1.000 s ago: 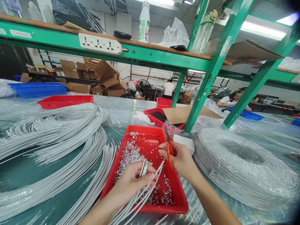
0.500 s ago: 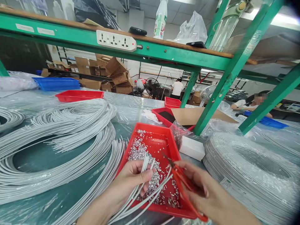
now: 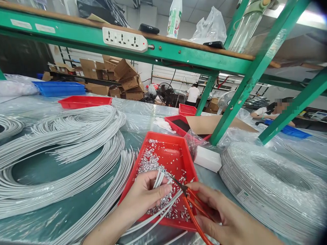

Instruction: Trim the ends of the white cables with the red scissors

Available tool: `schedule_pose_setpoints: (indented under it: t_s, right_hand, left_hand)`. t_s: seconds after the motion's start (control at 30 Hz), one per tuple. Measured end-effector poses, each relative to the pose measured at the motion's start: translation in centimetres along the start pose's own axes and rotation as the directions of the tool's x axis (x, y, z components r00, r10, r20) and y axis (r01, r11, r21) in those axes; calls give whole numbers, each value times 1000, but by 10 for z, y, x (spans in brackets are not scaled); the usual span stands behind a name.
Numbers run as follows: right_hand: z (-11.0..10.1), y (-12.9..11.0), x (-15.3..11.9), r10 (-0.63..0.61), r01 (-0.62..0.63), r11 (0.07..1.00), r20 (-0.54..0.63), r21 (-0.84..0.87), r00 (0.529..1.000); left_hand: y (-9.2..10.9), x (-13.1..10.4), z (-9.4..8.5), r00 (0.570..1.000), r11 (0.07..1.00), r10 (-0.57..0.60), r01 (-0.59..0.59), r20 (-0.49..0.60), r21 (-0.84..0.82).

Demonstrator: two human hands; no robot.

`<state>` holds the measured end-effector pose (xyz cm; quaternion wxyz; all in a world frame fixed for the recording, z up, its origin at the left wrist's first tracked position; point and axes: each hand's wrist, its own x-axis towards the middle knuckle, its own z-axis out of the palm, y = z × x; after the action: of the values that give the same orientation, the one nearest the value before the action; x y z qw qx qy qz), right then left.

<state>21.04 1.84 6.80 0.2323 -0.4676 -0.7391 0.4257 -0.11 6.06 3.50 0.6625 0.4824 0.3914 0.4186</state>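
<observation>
My left hand pinches several thin white cables between thumb and fingers, their tips pointing up. In my right hand is a pair of scissors with orange handles and short dark blades. The handles stand spread apart, and the blade tips point left at the cable ends. Whether the blades touch a cable is too small to tell. Beneath both hands lies a red tray, strewn with many small shiny silver pieces. More white cables slant across the tray's near edge, under the scissors.
Bundles of white cable cover the left of the table. On the right lie a wrapped cable coil and a white box. A green shelf frame crosses ahead. Two people are farther back, beyond red and blue trays.
My right hand has brought the scissors left and slightly down, closer to the cable ends, with their handles spread wider. My left hand keeps its pinch on the cables, and the view has shifted slightly.
</observation>
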Motion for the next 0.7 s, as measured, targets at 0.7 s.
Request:
schedule_pose_setpoints:
  t_s: [0.7]
  right_hand:
    - [-9,11,-4,-57,55,992,-11,-113,998]
  left_hand:
    - [3,-1,-7,962,995,84,-68,259,-73]
